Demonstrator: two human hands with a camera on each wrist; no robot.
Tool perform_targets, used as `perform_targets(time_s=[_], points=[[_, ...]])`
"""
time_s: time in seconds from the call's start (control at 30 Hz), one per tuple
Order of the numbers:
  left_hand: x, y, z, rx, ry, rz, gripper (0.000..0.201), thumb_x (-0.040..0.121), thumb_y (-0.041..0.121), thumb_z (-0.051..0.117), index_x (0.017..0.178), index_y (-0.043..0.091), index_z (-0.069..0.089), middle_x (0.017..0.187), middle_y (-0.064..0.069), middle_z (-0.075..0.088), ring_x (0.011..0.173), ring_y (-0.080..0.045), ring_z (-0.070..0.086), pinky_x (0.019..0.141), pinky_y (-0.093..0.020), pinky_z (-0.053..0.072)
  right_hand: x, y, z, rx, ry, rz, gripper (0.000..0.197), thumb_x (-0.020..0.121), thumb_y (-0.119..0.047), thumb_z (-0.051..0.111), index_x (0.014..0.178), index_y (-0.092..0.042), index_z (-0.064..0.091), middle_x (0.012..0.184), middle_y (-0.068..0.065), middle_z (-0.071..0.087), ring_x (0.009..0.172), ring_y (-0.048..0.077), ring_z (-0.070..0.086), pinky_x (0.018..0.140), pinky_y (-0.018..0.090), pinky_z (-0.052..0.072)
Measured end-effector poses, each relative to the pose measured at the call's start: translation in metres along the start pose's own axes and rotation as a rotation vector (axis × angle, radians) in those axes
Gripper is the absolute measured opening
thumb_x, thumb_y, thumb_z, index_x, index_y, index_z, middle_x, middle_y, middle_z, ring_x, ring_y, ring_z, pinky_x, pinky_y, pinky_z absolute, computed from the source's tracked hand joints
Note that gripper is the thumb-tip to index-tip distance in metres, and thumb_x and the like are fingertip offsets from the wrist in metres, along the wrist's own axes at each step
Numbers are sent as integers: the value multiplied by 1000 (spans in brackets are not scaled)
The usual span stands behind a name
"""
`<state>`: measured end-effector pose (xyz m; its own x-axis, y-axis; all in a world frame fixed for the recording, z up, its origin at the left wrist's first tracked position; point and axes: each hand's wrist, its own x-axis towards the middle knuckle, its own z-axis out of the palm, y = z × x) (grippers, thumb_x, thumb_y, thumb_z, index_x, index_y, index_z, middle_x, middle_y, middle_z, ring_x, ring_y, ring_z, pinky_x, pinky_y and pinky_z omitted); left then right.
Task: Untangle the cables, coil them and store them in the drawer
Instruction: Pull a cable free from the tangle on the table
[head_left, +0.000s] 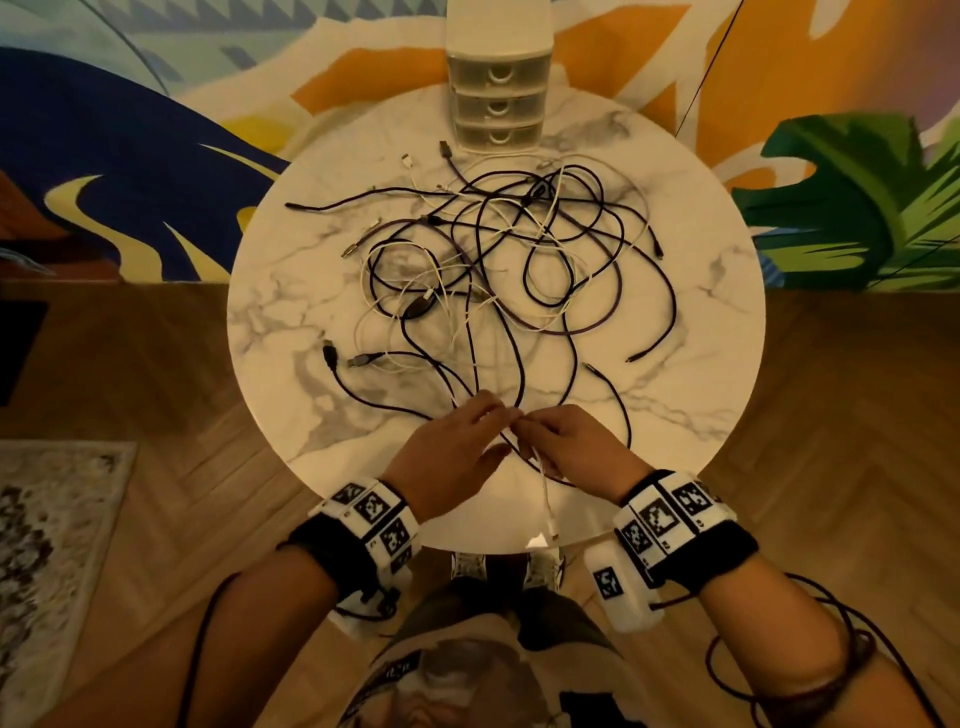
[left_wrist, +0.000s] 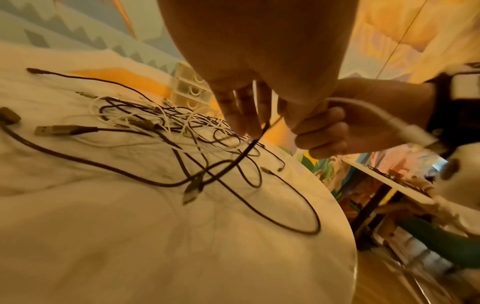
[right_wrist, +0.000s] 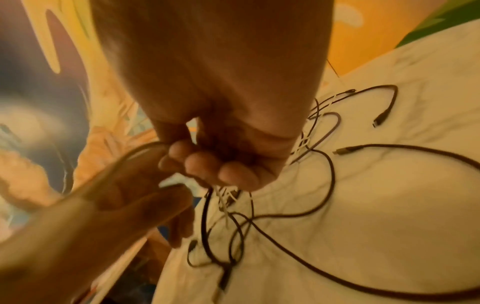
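A tangle of black and white cables (head_left: 493, 260) sprawls over the middle of the round marble table (head_left: 701, 364). Both hands meet at its near edge. My left hand (head_left: 491, 428) pinches a black cable (left_wrist: 249, 148) that runs down from its fingers (left_wrist: 241, 117) into the tangle. My right hand (head_left: 540, 434) is curled round a white cable (head_left: 545, 493), whose plug end trails to the table's front rim. The white cable (left_wrist: 369, 112) leaves the right fist (left_wrist: 324, 133) in the left wrist view. A small white drawer unit (head_left: 497, 98) with three shut drawers stands at the far edge.
Loose plugs lie round the tangle, among them a USB plug (head_left: 358, 359) at the near left and a black end (head_left: 636, 357) at the right. A patterned rug (head_left: 52, 545) lies on the wooden floor to the left. A painted wall stands behind the table.
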<state>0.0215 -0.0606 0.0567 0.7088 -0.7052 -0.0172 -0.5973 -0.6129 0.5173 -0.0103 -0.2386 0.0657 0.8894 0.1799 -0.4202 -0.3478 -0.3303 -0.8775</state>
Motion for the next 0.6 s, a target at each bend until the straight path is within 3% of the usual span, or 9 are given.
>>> perform_targets(time_s=[0.07,0.13,0.17,0.27,0.37,0.43,0.47,0.6], points=[[13,-7,-5,-44,81,-6,27,91,30,45,96,10,62,96,-4,55,72,-19,56,58,-36,50,1,-8,-7,275,-5,37,37,99,-14,39,67,-5,58,42,-1,47,40,13,42,50,25,35],[24,-13,-10,-94,134,-64,20,92,23,50,87,8,62,91,-3,53,72,-17,53,61,-35,48,1,-13,-11,451,54,14,17,90,-11,46,80,-5,58,52,4,52,45,16,44,49,29,34],[27,-13,-12,-114,138,-75,15,92,18,52,86,8,62,92,-3,52,74,-16,51,64,-33,47,3,-11,-11,410,106,-23,8,84,-14,52,88,-10,57,62,2,56,51,15,47,51,29,37],[32,-9,-13,-163,50,-58,11,93,16,51,88,11,59,95,3,45,80,-11,46,70,-28,44,13,-1,-10,109,219,-102,29,80,-36,71,102,-26,55,86,-3,59,70,11,52,66,22,44],[31,-4,-12,-78,-108,24,20,95,27,42,92,16,58,102,2,47,90,-13,44,79,-33,46,21,-10,-10,215,166,-115,34,83,-45,65,87,-12,61,76,0,63,72,12,58,70,26,48],[29,-4,-10,-14,-170,87,30,92,35,33,91,18,58,107,-1,50,93,-15,43,81,-34,44,24,-20,-14,236,135,-95,38,92,-35,56,70,-5,57,60,-7,57,58,1,52,61,17,42],[27,-7,-9,17,-184,111,31,91,36,32,91,20,58,107,-1,50,92,-15,41,81,-34,43,25,-22,-15,251,113,-85,43,95,-30,52,62,-4,54,52,-7,53,51,0,49,58,13,39],[24,-15,-5,72,-194,117,26,90,36,33,87,23,56,97,4,46,89,-15,38,81,-34,41,31,-18,-13,382,40,14,64,97,-36,45,40,-9,47,42,3,43,47,12,40,56,23,35]])
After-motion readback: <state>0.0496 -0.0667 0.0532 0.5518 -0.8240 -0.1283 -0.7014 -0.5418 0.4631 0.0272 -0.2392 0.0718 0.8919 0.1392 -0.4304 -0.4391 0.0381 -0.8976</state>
